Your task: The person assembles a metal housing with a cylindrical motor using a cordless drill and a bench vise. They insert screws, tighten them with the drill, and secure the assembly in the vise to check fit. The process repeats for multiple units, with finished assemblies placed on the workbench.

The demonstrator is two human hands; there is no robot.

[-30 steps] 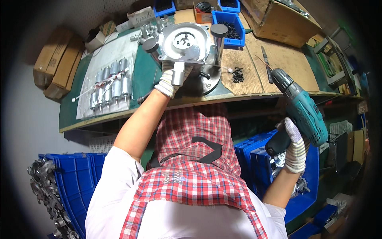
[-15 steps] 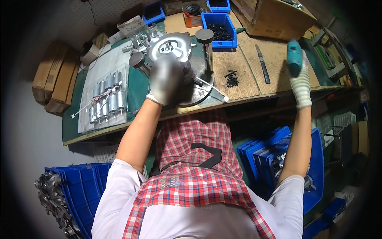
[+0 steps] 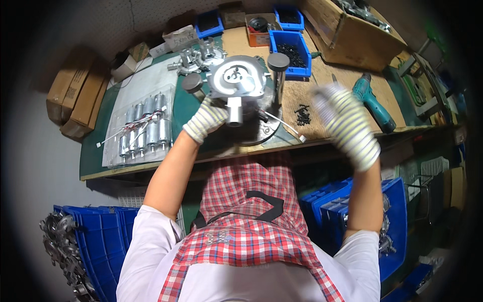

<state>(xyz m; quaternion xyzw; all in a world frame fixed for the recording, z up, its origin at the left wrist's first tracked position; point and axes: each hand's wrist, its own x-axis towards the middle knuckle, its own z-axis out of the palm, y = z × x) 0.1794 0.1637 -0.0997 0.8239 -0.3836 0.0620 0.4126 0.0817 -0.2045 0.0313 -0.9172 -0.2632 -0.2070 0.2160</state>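
A round silver metal pump housing (image 3: 251,86) with a spout sits on a fixture between two upright posts with dark round caps (image 3: 278,62). My left hand (image 3: 207,122), in a striped glove, grips it at the lower left beside the spout; some fingers are hidden under the rim. My right hand (image 3: 347,126), also gloved, is over the right side of the bench, fingers blurred by motion. Just right of it a teal power drill (image 3: 373,104) lies on the bench. A small pile of black screws (image 3: 303,115) lies between the fixture and my right hand.
Several small silver motors (image 3: 146,126) lie in a clear tray at left. Similar metal housings (image 3: 193,59) stand behind the fixture. A blue bin of black screws (image 3: 291,54) and a large cardboard box (image 3: 352,43) are at the back. Blue crates (image 3: 103,246) stand below the bench.
My right hand has let go of the drill, laid it on the bench and moved left. My left hand has shifted from over the housing's spout to its left side.
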